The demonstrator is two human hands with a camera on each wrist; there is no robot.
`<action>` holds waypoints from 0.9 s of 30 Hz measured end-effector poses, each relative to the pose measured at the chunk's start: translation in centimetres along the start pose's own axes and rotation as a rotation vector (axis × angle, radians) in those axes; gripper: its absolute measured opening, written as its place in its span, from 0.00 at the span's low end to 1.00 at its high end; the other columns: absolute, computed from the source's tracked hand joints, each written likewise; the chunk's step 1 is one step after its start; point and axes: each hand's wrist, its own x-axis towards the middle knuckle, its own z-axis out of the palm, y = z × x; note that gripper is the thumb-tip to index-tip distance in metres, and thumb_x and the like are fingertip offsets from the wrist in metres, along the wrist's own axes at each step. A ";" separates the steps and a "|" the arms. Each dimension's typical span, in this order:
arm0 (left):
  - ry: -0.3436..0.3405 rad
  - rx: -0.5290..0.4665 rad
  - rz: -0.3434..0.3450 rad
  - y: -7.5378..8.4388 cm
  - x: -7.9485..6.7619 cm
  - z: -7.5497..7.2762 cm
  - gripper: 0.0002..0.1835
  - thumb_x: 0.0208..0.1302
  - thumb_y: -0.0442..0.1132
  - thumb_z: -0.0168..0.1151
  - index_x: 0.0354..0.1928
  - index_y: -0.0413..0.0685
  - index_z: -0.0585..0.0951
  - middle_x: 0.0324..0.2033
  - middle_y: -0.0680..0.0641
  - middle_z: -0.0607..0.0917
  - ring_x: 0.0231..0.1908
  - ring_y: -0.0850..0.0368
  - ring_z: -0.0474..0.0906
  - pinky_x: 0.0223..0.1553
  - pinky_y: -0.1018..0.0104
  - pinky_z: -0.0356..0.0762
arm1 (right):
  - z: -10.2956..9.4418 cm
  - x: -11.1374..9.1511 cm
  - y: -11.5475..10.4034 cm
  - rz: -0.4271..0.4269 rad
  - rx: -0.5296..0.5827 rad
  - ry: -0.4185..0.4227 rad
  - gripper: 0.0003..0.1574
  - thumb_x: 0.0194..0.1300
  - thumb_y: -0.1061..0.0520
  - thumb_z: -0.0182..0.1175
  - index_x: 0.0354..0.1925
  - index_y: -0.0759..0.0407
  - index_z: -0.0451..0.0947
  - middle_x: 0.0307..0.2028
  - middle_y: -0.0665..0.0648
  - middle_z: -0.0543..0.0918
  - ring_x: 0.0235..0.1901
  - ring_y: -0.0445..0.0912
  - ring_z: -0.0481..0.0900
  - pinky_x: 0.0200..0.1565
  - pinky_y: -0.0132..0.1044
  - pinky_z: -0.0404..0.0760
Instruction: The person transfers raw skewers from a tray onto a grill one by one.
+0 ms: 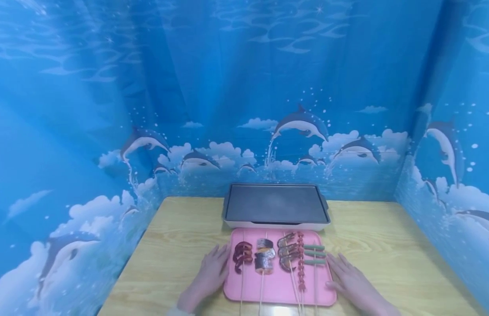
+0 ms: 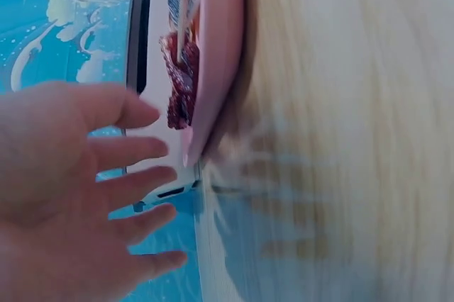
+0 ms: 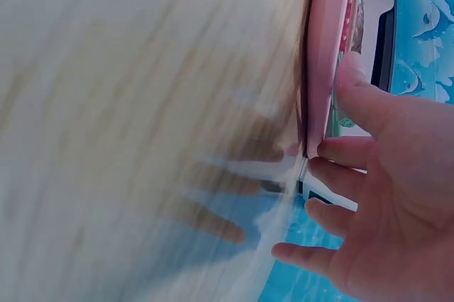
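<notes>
A pink tray [image 1: 281, 293] lies on the table with several skewers side by side on it. From left to right they carry dark red curled pieces [image 1: 243, 253], silver-skinned fish chunks [image 1: 263, 263], shrimp [image 1: 287, 252], a string of small red pieces [image 1: 301, 267] and green sticks [image 1: 314, 254]. My left hand [image 1: 210, 272] is beside the tray's left edge, fingers spread and relaxed in the left wrist view. At the right edge is my right hand [image 1: 351, 280], its thumb and fingertips overlapping the tray's side [image 3: 326, 47] in the right wrist view. Neither hand grips anything.
Right behind the tray stands a dark flat griddle [image 1: 276, 202] with a light base. The wooden table [image 1: 177, 237] extends to both sides of them. A blue curtain [image 1: 236, 87] printed with dolphins hangs along the back and sides. Skewer handles stick out past the tray's front edge.
</notes>
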 end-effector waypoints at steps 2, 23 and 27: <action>0.050 -0.011 0.004 0.2 0.0 0.1 0.24 0.64 0.37 0.52 0.62 0.39 0.68 0.61 0.38 0.69 0.62 0.37 0.62 0.61 0.38 0.58 | 0.1 0.0 0.3 -0.006 -0.001 -0.001 0.45 0.57 0.38 0.59 0.63 0.63 0.63 0.64 0.62 0.65 0.63 0.65 0.58 0.57 0.64 0.63; -0.090 -0.575 -0.250 2.8 -1.4 2.0 0.07 0.54 0.36 0.64 0.32 0.40 0.81 0.21 0.50 0.82 0.19 0.59 0.78 0.19 0.73 0.79 | -0.1 0.5 0.4 0.037 0.009 -0.069 0.47 0.57 0.35 0.56 0.65 0.62 0.61 0.65 0.63 0.63 0.65 0.64 0.54 0.56 0.68 0.60; -0.100 -0.625 -0.271 2.7 -1.4 2.4 0.07 0.52 0.34 0.65 0.32 0.39 0.81 0.20 0.49 0.83 0.20 0.58 0.79 0.20 0.72 0.79 | 0.0 0.5 0.4 0.031 0.007 -0.073 0.47 0.57 0.35 0.56 0.65 0.62 0.61 0.65 0.63 0.63 0.65 0.64 0.55 0.56 0.68 0.60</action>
